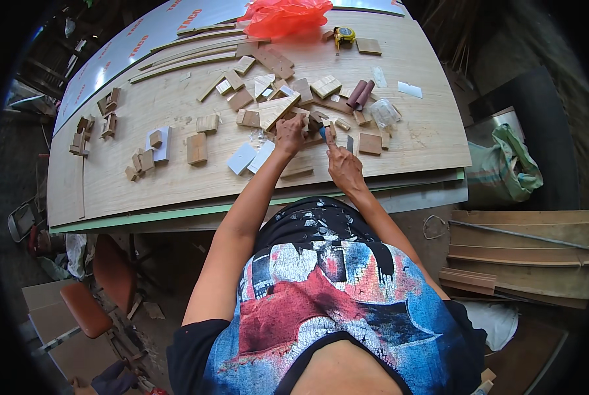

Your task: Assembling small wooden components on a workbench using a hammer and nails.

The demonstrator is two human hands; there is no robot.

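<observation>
Both hands work close together over the pale wooden tabletop (222,184). My left hand (290,134) is closed beside a pile of wood offcuts, its fingers bent round something they hide. Just behind it lies a long wood block (279,110). My right hand (345,167) is closed round a small tool with a blue part (322,132); its index finger stretches forward along it. The tool's kind is too small to make out. Right of this hand lies a square brown wood block (371,144). White flat pieces (242,158) rest left of my left wrist.
Two brown rolls (360,95), a clear plastic packet (384,113) and a yellow tape measure (344,37) lie beyond my right hand. Small wooden assemblies (109,124) stand at left. A red plastic bag (288,16) and wood strips (189,59) lie at the back.
</observation>
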